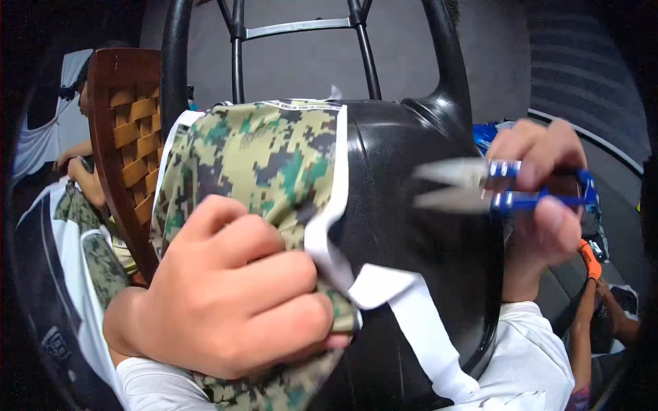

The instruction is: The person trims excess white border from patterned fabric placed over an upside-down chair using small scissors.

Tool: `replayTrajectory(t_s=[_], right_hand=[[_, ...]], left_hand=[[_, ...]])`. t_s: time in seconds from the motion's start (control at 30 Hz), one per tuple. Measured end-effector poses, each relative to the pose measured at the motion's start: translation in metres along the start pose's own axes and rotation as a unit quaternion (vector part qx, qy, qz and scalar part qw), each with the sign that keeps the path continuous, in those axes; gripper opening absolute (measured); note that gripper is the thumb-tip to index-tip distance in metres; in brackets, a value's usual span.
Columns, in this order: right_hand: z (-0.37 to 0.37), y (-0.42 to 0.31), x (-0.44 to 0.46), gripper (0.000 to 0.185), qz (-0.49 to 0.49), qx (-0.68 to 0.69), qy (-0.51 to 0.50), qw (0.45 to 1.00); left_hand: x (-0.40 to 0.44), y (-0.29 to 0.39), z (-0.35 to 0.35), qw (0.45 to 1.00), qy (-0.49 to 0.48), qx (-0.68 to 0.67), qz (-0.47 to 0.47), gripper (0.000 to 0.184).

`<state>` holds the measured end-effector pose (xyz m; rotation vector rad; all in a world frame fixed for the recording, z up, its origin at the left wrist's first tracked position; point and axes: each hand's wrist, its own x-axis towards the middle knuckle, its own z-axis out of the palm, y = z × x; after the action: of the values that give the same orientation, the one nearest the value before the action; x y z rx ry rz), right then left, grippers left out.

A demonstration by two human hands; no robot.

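My left hand (240, 294) is closed on a piece of camouflage fabric (267, 147) with white edging, which lies over a black chair seat. From beside that hand a loose white elastic-looking strip (421, 322) twists out and hangs down to the right across the seat. My right hand (541, 178) grips small blue-handled thread snips (504, 185). Their two blades are apart and point left, above the seat and away from the fabric. Motion smears the blades a little. The fabric caught under my left fingers is partly hidden.
The black chair (411, 205) has a tubular frame with a metal crossbar (298, 27) at the far side. To the left stands a wooden chair with a woven back (133, 137). Another person (75, 171) sits beyond it. At the right edge another person's arm (582, 322) is near an orange item (590, 260).
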<state>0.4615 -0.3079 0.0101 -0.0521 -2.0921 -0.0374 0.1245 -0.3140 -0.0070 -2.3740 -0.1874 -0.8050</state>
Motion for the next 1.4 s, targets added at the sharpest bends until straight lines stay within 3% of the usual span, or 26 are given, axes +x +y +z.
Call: replayTrajectory(t_s=[0.07, 0.13, 0.23, 0.4, 0.57, 0.67, 0.73, 0.8, 0.83, 0.9, 1.07, 1.4], right_hand=[[0.003, 0.011, 0.008, 0.028, 0.014, 0.059, 0.168, 0.984], [-0.004, 0.016, 0.008, 0.028, 0.019, 0.041, 0.196, 0.98], [-0.016, 0.025, 0.01, 0.029, 0.043, -0.003, 0.278, 0.96], [0.004, 0.027, 0.026, 0.029, 0.024, -0.035, 0.328, 0.944], [0.038, 0.052, 0.041, 0.04, 0.046, -0.155, 0.189, 0.969], [0.063, 0.052, 0.045, 0.041, 0.04, -0.144, 0.171, 0.974], [0.074, 0.048, 0.046, 0.038, 0.074, -0.16, 0.093, 0.98], [0.072, 0.048, 0.046, 0.039, 0.063, -0.165, 0.057, 0.983], [0.069, 0.049, 0.048, 0.04, 0.048, -0.17, 0.019, 0.984], [0.066, 0.051, 0.052, 0.042, 0.017, -0.178, -0.06, 0.982], [0.095, 0.053, 0.059, 0.042, 0.122, -0.225, -0.074, 0.964], [0.096, 0.041, 0.06, 0.047, 0.109, -0.229, 0.009, 0.967]], left_hand=[[-0.005, -0.007, -0.003, 0.997, -0.052, 0.043, 0.029, 0.022], [0.0, -0.02, 0.01, 0.995, 0.038, 0.089, 0.035, 0.02], [0.02, -0.056, 0.011, 0.993, 0.072, 0.082, 0.041, 0.022], [0.056, -0.132, 0.019, 0.979, 0.151, 0.124, 0.052, 0.024], [0.059, -0.206, 0.024, 0.981, 0.085, 0.176, 0.012, 0.012], [0.05, -0.198, 0.015, 0.99, 0.055, 0.125, -0.039, 0.011], [0.034, -0.188, 0.011, 0.993, 0.019, 0.067, -0.093, 0.013], [0.008, -0.174, 0.009, 0.994, 0.097, 0.001, -0.045, 0.031], [-0.005, -0.164, 0.005, 0.994, 0.096, 0.002, -0.045, 0.031], [-0.03, -0.141, -0.005, 0.99, 0.023, -0.103, -0.092, 0.059], [-0.086, -0.127, -0.009, 0.991, -0.05, -0.078, -0.096, 0.072], [-0.096, -0.121, -0.005, 0.995, -0.039, -0.087, -0.039, 0.058]])
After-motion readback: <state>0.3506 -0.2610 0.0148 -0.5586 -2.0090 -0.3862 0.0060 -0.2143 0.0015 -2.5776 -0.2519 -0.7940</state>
